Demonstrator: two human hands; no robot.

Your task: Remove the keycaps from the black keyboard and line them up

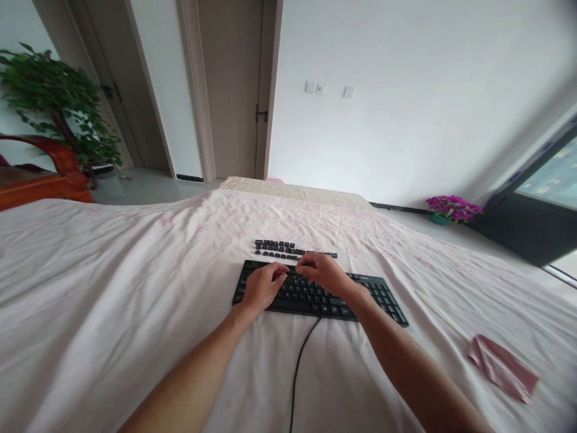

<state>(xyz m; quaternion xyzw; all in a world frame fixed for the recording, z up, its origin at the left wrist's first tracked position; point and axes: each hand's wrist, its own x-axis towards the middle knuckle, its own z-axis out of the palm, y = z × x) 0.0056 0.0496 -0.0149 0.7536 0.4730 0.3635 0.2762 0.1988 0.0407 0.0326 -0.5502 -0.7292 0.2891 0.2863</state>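
A black computer keyboard lies on the pink-white cloth, its cable running toward me. Over its left half, my left hand has thumb and fingers drawn together at the upper key rows. My right hand is closed in a pinch just to the right, its fingertips near the keyboard's far edge. Whatever either pinch holds is too small or hidden to make out. Beyond the keyboard, loose black keycaps lie in uneven rows, partly covered by my right hand.
The floral cloth has wrinkles all around. To the right lie a thin pale stick and a pink cloth piece. Farther off are a wooden chair, a leafy plant, purple flowers and a door.
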